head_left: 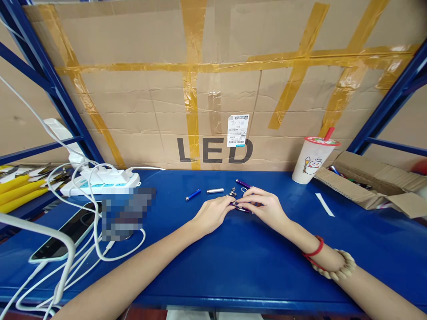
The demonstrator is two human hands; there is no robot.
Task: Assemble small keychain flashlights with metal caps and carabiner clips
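Handwork on small parts, I judge: left hand [211,214] and right hand [267,208] pinch a purple piece [232,203] nearer the back edge of the blue tabletop [213,275] than the front; next calls, I think, for steady pinching. Toward that back edge I count one blue tube [193,194], one silver tube [215,191], one purple tube [243,183]; metal bits [233,192] I can't number.

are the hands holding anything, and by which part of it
The left hand and right hand appear to pinch a small purple piece between their fingertips; the fingers hide too much to tell which part each grips.
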